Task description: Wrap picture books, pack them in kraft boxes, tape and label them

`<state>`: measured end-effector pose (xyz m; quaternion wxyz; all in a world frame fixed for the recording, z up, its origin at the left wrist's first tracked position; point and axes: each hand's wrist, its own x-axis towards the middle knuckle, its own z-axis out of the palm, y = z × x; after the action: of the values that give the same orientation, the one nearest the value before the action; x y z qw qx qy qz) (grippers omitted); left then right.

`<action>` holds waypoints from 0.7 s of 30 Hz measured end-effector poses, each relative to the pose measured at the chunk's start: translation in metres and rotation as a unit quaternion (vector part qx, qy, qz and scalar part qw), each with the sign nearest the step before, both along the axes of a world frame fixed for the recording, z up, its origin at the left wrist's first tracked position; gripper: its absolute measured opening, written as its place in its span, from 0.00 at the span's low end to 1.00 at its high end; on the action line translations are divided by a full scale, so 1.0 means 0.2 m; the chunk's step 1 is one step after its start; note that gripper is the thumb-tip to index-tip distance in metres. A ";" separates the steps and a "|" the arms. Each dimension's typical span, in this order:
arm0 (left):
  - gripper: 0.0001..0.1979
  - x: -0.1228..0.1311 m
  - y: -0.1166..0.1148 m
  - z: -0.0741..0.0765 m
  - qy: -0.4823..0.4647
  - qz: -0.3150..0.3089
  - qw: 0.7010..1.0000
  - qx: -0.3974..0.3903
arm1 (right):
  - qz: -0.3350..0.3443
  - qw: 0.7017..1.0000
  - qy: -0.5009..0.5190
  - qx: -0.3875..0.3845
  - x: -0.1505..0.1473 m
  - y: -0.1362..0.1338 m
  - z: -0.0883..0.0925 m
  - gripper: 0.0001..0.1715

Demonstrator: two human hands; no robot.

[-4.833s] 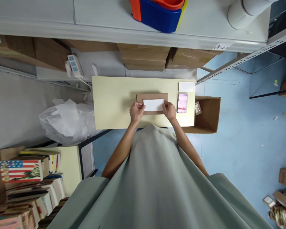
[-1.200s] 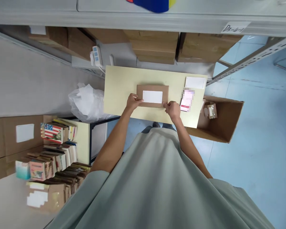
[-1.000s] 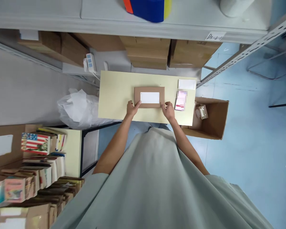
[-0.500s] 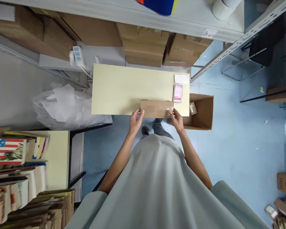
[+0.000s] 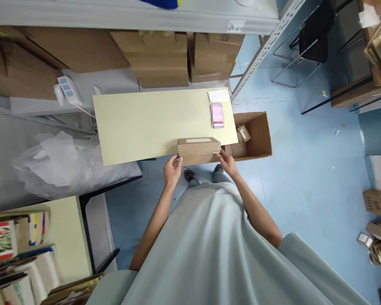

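A long brown cardboard box (image 5: 198,151) is held at the front edge of the pale yellow table (image 5: 139,123). On its upper face is a white label, and clear tape shines near its right end. My left hand (image 5: 172,170) grips the box's left end between thumb and fingers. At the right end, my right hand (image 5: 227,162) pinches the lower corner. Further back on the table lie a pink card-like item (image 5: 217,115), blurred out, and a white slip (image 5: 218,96).
An open carton (image 5: 264,135) with small packages in it stands on the floor right of the table. Behind is a shelf (image 5: 130,17) with large cardboard boxes and a power strip (image 5: 70,90). Left are a plastic bag (image 5: 70,169) and stacked books (image 5: 25,254).
The box has tilted, so its labelled face now shows more, and it sits slightly nearer to me. The view has turned to the right. Both hands keep their hold.
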<state>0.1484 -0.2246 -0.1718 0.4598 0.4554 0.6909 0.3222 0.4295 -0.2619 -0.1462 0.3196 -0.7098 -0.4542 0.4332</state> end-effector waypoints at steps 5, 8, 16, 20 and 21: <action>0.24 0.16 -0.06 0.15 0.029 -0.046 0.998 0.021 | -0.043 0.999 0.020 0.011 0.20 -0.09 0.02 0.35; 0.23 0.39 -0.06 0.24 0.052 -0.085 0.995 0.028 | -0.098 0.994 0.035 0.017 0.40 -0.15 0.01 0.35; 0.16 1.45 -0.02 0.30 0.087 -0.241 0.965 0.051 | -0.271 0.962 0.030 -0.027 1.25 -0.41 -0.10 0.42; 0.20 1.94 -0.01 0.19 0.111 -0.316 0.942 0.029 | -0.297 0.952 0.040 -0.055 1.63 -0.54 -0.20 0.44; 0.21 2.04 0.00 0.16 0.118 -0.334 0.935 0.029 | -0.306 0.949 0.045 -0.059 1.70 -0.55 -0.23 0.45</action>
<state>0.5563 -0.2251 -0.1395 0.4428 0.7080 0.5382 0.1144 0.7698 -0.3723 -0.1925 0.4146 -0.8119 -0.1745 0.3720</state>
